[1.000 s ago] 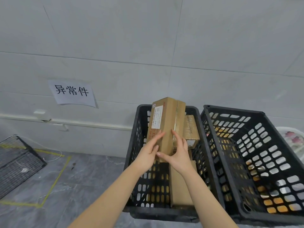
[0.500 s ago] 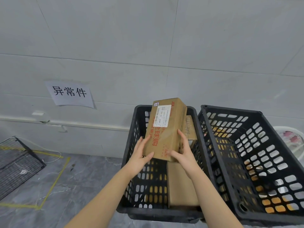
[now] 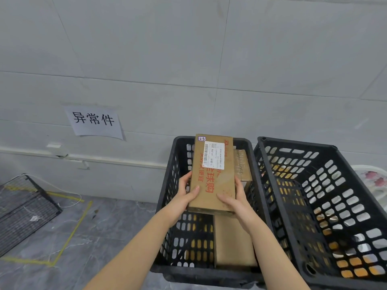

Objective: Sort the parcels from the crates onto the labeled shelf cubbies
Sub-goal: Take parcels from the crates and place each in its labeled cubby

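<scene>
I hold a long brown cardboard parcel [image 3: 212,181] above the left black crate [image 3: 167,197], its broad face turned up toward me. That face carries red Chinese print, a white shipping label and a small tag reading "2-3". My left hand [image 3: 185,195] grips its lower left edge, thumb on top. My right hand [image 3: 232,200] grips the lower right edge the same way. Inside the crate lie another flat brown parcel [image 3: 233,241] and a smaller taped box [image 3: 244,166] at the back. No shelf cubbies are in view.
A second black crate [image 3: 326,206] stands to the right, touching the first. A paper sign [image 3: 94,122] with Chinese characters hangs on the tiled wall. A black wire rack [image 3: 23,208] lies on the grey floor at left, beside yellow tape lines [image 3: 71,233].
The parcel has turned from edge-on to face-up, so its label and tag now show. Both hands shifted from its narrow front to its lower side edges.
</scene>
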The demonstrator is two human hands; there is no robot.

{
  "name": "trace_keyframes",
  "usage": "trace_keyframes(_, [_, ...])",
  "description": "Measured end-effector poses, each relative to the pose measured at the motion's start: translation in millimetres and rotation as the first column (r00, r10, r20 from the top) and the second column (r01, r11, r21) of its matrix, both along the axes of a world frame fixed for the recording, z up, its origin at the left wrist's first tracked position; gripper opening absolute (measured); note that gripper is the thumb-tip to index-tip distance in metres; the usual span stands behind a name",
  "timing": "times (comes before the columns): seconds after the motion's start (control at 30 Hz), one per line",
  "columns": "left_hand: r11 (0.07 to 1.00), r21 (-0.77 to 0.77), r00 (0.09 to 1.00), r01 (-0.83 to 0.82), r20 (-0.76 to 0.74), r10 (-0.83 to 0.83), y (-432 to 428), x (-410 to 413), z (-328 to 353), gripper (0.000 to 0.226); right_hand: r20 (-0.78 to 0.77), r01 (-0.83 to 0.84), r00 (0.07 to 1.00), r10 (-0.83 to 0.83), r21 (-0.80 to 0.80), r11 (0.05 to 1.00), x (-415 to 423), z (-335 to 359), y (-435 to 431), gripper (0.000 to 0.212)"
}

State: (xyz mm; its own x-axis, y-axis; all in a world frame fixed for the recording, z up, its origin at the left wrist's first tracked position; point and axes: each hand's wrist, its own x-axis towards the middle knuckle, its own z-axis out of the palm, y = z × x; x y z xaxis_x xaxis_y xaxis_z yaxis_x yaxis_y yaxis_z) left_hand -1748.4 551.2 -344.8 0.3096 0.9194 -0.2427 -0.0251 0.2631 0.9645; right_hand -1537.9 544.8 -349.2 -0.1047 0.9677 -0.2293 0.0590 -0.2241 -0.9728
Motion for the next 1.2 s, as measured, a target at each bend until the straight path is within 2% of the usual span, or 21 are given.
trace_keyframes(0.07, [1.0, 0.013, 1.0, -0.003, -0.006, 0.003, -0.4, 1.5, 2.8, 0.058, -0.02, -0.017, 1.0, 0.017, -0.005, 1.0, 4.3, 2.8, -1.1, 0.092])
trace_keyframes(0.13, [0.999, 0.037, 1.0, 0.002, -0.027, -0.001, -0.5, 1.6, 5.5, 0.06, -0.014, -0.01, 1.0, 0.01, 0.014, 1.0, 9.5, 5.7, -1.6, 0.098])
trace_keyframes(0.33, [0.98, 0.122, 0.985, 0.159, -0.08, -0.15, 3.0, 2.2, 22.9, 0.067, 0.018, 0.044, 0.999, -0.045, 0.039, 0.998, 17.5, 10.8, -17.1, 0.094])
trace_keyframes(0.43, [0.953, 0.2, 0.969, 0.226, -0.145, -0.199, 2.7, 14.9, 35.3, 0.063, 0.002, 0.108, 0.994, -0.108, 0.066, 0.992, 25.3, 26.9, -31.6, 0.095])
trace_keyframes(0.53, [0.925, 0.277, 0.965, 0.261, -0.115, -0.237, 1.7, 37.7, 48.1, 0.061, -0.007, 0.21, 0.977, -0.211, 0.116, 0.971, 38.3, 59.6, -51.0, 0.094])
trace_keyframes(0.6, [0.904, 0.315, 0.958, 0.288, -0.082, -0.276, 3.2, 58.3, 54.5, 0.064, -0.017, 0.316, 0.948, -0.317, 0.15, 0.937, 50.2, 82.2, -68.8, 0.085])
trace_keyframes(0.67, [0.885, 0.329, 0.942, 0.328, -0.045, -0.333, 4.3, 82.2, 59.9, 0.069, 0.021, 0.441, 0.892, -0.452, 0.185, 0.879, 65.3, 101.7, -90.0, 0.07])
trace_keyframes(0.73, [0.852, 0.358, 0.919, 0.381, -0.048, -0.39, 2.4, 108.4, 63.6, 0.071, 0.222, 0.506, 0.798, -0.56, 0.256, 0.824, 88.2, 114.7, -112.9, 0.055])
trace_keyframes(0.8, [0.813, 0.378, 0.892, 0.443, -0.09, -0.444, -2.5, 136.6, 65.7, 0.067, 0.478, 0.524, 0.633, -0.609, 0.315, 0.792, 120.1, 119.5, -135.9, 0.046])
trace_keyframes(0.9, [0.762, 0.385, 0.846, 0.521, -0.117, -0.519, -14.5, 179.8, 70.5, 0.061, 0.696, 0.549, 0.423, -0.58, 0.313, 0.775, 171.1, 124.2, -171.0, 0.045])
trace_keyframes(1.07, [0.724, 0.38, 0.801, 0.575, -0.084, -0.592, -48.5, 263.7, 82.3, 0.061, 0.813, 0.617, 0.253, -0.525, 0.282, 0.734, 235.5, 132.7, -234.7, 0.05])
trace_keyframes(1.2, [0.635, 0.411, 0.719, 0.654, -0.079, -0.69, -89.7, 348.5, 92.1, 0.059, 0.819, 0.694, 0.17, -0.549, 0.296, 0.656, 289.1, 125.6, -291.7, 0.052])
